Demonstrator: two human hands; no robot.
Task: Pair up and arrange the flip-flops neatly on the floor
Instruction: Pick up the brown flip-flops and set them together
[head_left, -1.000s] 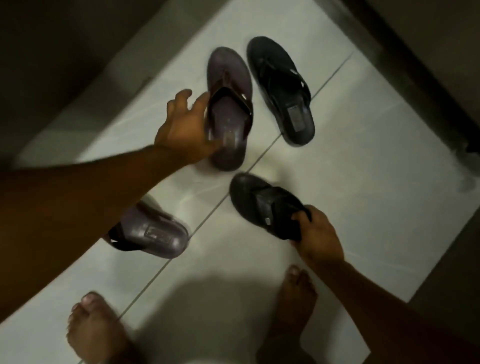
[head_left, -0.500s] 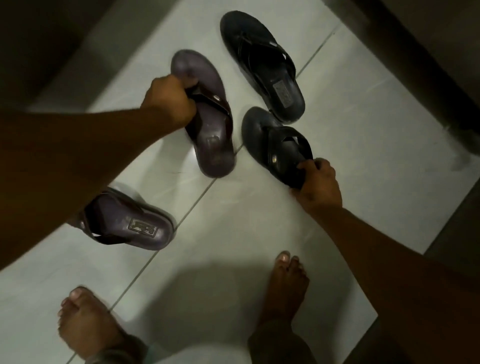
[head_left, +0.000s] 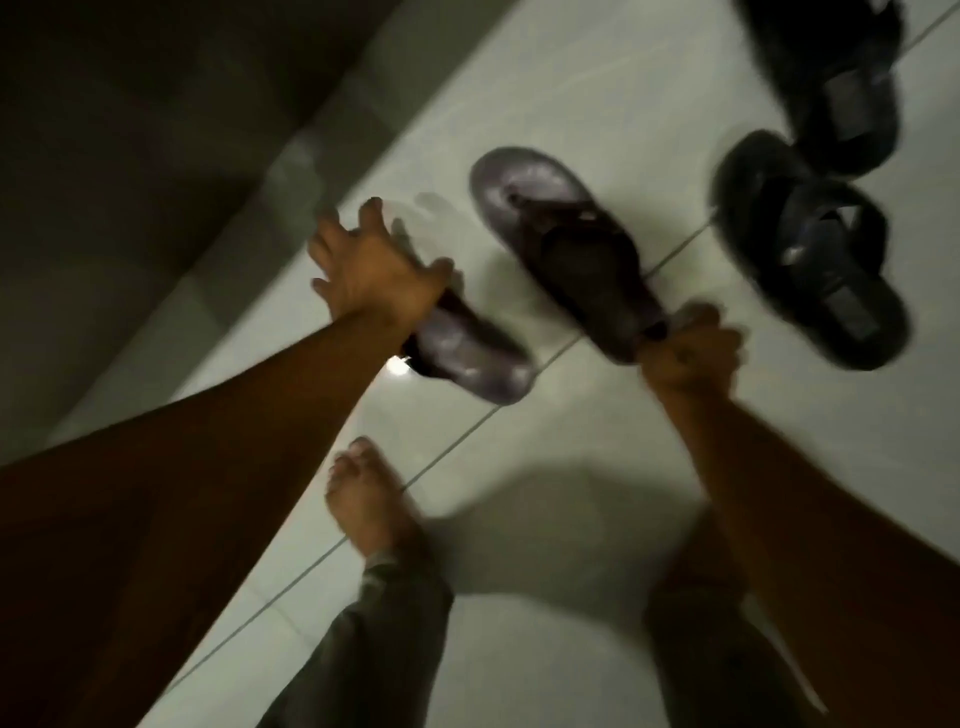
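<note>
Two brown flip-flops lie side by side on the white tiled floor (head_left: 597, 78), both motion-blurred. My left hand (head_left: 374, 275) rests on the toe half of the left brown flip-flop (head_left: 467, 358), thumb hooked over it and fingers splayed. Its heel sticks out toward me. My right hand (head_left: 685, 358) is closed on the heel of the right brown flip-flop (head_left: 561, 244), whose toe points away. To the right, two black flip-flops lie close together, the near one (head_left: 810, 254) and the far one (head_left: 841, 88) cut by the top edge.
My bare left foot (head_left: 363, 509) stands on the tile just below the brown pair, with a grey trouser leg (head_left: 374, 639) behind it. A dark wall and skirting (head_left: 156, 208) run diagonally along the left. A grout line (head_left: 467, 447) crosses the floor.
My right hand let go of the black flip-flop, which now lies beside its mate, and took the brown one's heel. My left hand shifted to the other brown flip-flop, now beside the first. The view swung left.
</note>
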